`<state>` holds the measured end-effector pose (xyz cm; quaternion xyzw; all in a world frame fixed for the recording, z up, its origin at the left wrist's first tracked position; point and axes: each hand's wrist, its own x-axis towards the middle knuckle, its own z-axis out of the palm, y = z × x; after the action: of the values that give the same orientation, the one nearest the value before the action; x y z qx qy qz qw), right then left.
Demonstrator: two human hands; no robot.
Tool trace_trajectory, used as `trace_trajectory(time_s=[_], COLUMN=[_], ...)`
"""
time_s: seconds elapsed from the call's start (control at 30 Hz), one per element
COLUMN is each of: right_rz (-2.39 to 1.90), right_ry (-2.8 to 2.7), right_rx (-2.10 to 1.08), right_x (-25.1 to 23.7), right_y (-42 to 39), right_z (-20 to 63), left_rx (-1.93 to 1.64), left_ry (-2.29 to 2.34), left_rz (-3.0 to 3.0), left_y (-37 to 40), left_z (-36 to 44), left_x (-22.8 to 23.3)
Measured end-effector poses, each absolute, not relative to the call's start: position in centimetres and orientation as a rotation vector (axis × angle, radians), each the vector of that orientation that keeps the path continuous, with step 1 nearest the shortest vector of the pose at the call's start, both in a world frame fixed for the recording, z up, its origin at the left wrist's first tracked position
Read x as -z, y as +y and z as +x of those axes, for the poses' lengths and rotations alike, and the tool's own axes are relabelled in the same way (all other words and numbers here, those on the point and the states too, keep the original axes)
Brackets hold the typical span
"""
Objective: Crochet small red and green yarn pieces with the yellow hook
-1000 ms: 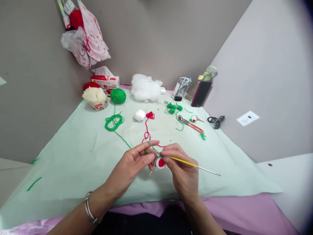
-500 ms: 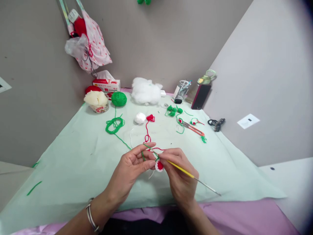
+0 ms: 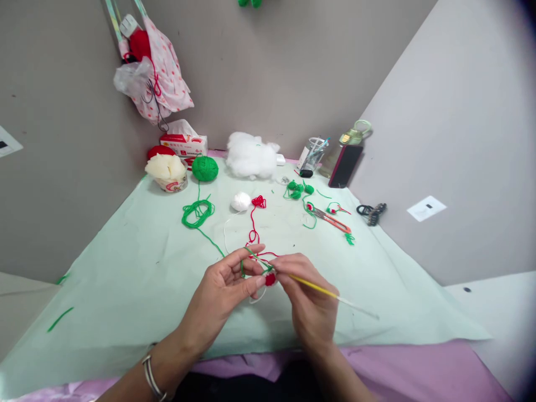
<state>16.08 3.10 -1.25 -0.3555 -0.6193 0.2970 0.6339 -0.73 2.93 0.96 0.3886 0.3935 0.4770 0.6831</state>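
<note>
Between thumb and fingers, my left hand (image 3: 228, 282) pinches the edge of a small round crochet piece (image 3: 270, 278), red in the middle with a pale rim. Green yarn (image 3: 242, 268) runs over my raised left index finger and down to the piece. My right hand (image 3: 312, 296) grips a yellow-handled crochet hook (image 3: 314, 286), its tip at the green yarn by the piece's upper edge. The hook's back end slants down to the right. A white yarn tail (image 3: 258, 298) hangs below the piece.
A green yarn ball (image 3: 205, 168), a white yarn ball (image 3: 241, 201) and red yarn (image 3: 258, 202) lie beyond my hands. White stuffing (image 3: 252, 156) sits at the back. To the right are an orange-handled cutter (image 3: 335, 221), small green pieces (image 3: 296, 190) and a phone (image 3: 345, 166).
The crochet piece has turned and shifted slightly left, showing less of its white rim. The hook's back end has swung upward a little. Both hands keep their grips.
</note>
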Motion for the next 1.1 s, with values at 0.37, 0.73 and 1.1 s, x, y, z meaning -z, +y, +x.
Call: trace_trajectory(time_s=[0.37,0.73,1.1], right_rz=[-0.683,-0.764,-0.834], right_ry=[-1.205,-1.807,-1.883], right_rx=[-1.234,-0.564,0.126], right_x=[0.3,-0.9,2.4], right_y=[3.9,2.3,1.7], right_z=[17.5,18.3,17.1], left_rx=[-1.045,-1.114,-1.066], left_ry=[0.875,0.986,0.776], left_rz=[0.937,1.025,0.64], left_y=[3.1,2.6,2.6], left_z=[-0.9,-0.8,0.2], left_x=[-1.0,-1.5,-1.3])
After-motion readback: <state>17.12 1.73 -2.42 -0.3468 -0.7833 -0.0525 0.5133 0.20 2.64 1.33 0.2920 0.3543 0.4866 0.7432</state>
